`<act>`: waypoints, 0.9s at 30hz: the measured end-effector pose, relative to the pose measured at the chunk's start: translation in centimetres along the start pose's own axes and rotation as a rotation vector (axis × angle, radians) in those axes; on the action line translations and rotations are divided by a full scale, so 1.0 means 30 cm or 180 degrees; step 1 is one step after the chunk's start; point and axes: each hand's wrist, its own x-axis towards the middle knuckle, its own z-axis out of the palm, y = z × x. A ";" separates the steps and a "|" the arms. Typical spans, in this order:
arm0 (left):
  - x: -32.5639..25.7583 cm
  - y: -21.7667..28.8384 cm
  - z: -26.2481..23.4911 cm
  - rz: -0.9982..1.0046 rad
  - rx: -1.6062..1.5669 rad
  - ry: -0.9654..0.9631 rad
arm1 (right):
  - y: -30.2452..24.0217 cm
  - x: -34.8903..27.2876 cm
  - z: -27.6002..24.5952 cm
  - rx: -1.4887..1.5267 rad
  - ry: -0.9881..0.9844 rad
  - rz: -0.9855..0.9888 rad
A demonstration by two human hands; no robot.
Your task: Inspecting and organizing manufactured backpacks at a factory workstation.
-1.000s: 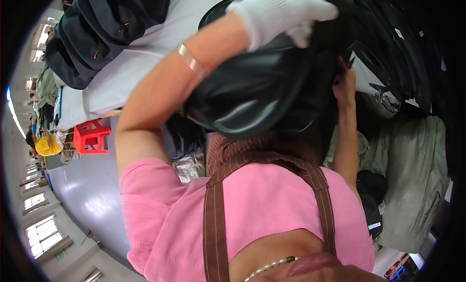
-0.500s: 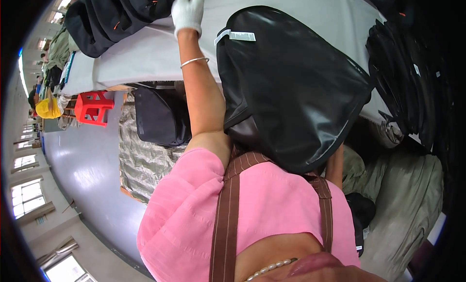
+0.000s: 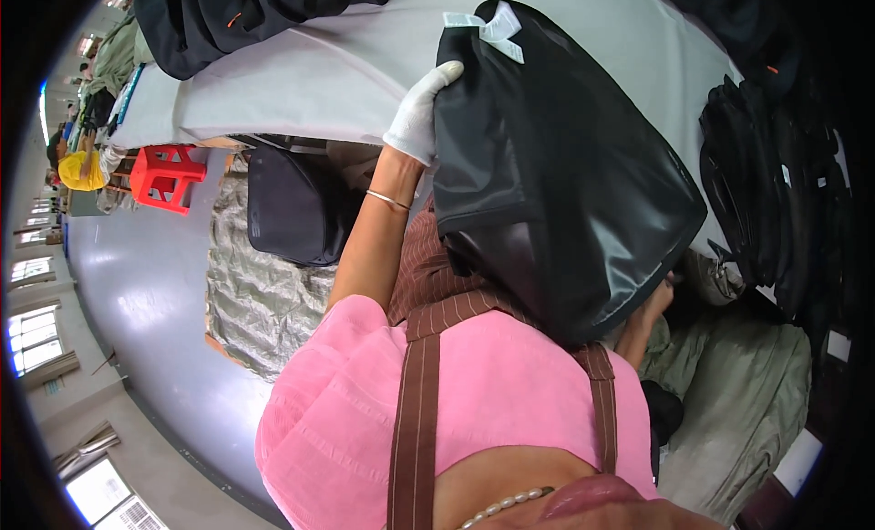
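Note:
A large, shiny black bag piece [image 3: 583, 193] is held up in front of me, tilted, with its wide rounded end to the lower right. White labels [image 3: 499, 30] hang from its upper left corner. My left hand [image 3: 424, 111], in a white glove, grips the left edge near those labels; the thumb lies in front and the fingers are hidden behind the material. At the lower right edge, my right hand [image 3: 658, 302] shows only in part, and the bag piece hides most of its fingers.
A table with a white cloth [image 3: 301, 88] bears black bags [image 3: 237, 24] at the back left and a stack of black pieces [image 3: 775, 193] at right. Another black bag [image 3: 296, 206] rests below on a silvery sheet [image 3: 260, 302]. A red stool [image 3: 167, 179] and grey-green fabric [image 3: 738, 402] flank me.
My left hand has come down from the far side of the table and taken hold of the bag piece's left edge. The labels now stick up, and the right hand shows more.

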 end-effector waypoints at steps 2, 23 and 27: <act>0.003 0.007 0.064 0.0241 -0.0190 -0.0184 | -0.149 -0.020 0.007 0.0260 0.0205 -0.0171; 0.048 -0.146 0.422 0.0590 0.0316 -0.1105 | -0.861 -0.250 0.519 -0.0161 -0.2427 -0.1455; -0.027 -0.171 0.448 0.0652 0.1209 -0.1384 | -0.882 -0.254 0.489 0.0608 -0.2020 -0.1384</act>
